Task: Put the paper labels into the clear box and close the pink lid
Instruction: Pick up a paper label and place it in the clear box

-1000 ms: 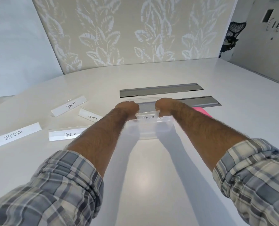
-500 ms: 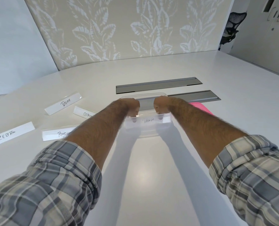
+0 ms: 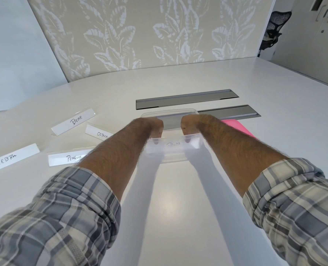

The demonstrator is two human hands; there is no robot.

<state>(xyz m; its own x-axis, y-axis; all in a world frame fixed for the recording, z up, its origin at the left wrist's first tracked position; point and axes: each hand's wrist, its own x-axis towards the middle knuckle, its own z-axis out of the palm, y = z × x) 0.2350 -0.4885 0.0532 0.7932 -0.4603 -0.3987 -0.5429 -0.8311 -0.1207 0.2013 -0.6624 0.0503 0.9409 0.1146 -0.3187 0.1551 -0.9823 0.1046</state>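
Place: an office meeting room.
Desk: a large white desk (image 3: 178, 208) with a curved far edge, like a conference table.
Cable hatches: two long grey metal flaps (image 3: 186, 98) set flush in the desk top.
Wall: a beige panel (image 3: 140, 31) printed with pale leaves.
Chair: a black mesh office chair (image 3: 274, 27) in the far right corner.
Doors: plain grey cabinet doors (image 3: 312, 25) with handles beside it.

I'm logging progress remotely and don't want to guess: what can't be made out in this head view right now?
- Label in the clear box: writing cut off by the box's near rim, unreadable.
- Both hands' grip: left hand and right hand curl downward into the box, fingertips blurred behind plastic.
- Pink lid: mostly hidden behind the right forearm.
- Zebra label: left end cut off by the frame edge.
- Penguin label: right end behind the left forearm.
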